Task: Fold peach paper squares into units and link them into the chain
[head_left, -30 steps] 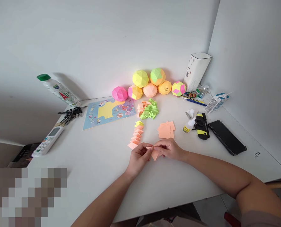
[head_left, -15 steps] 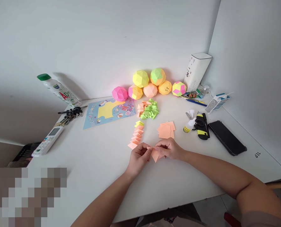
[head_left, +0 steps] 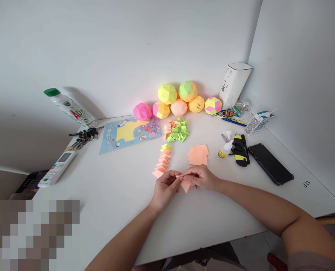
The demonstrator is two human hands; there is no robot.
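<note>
A peach paper piece [head_left: 186,186] with a point hanging downward is pinched between both hands above the white table. My left hand [head_left: 167,187] grips its left part between thumb and fingers. On the other side my right hand [head_left: 201,177] is closed on its upper right part, hiding some of it. Just beyond my right hand lies a stack of peach paper squares [head_left: 198,155]. A row of folded peach pieces [head_left: 162,165], topped by a yellow one [head_left: 165,147], runs away from my left hand. Farther back is a pile of green and peach folded pieces [head_left: 179,130].
Several colourful paper balls [head_left: 167,93] stand against the wall. On the right are a glue bottle [head_left: 225,149], a yellow-black cutter [head_left: 240,150], a black phone [head_left: 271,163] and a carton [head_left: 258,122]. Leftward are a picture board [head_left: 108,139], keys [head_left: 85,137], a remote [head_left: 57,169] and a bottle [head_left: 71,109].
The fingers of my right hand have shifted slightly left along the top of the peach paper, and less of the paper's right side shows. Both hands still hold it.
</note>
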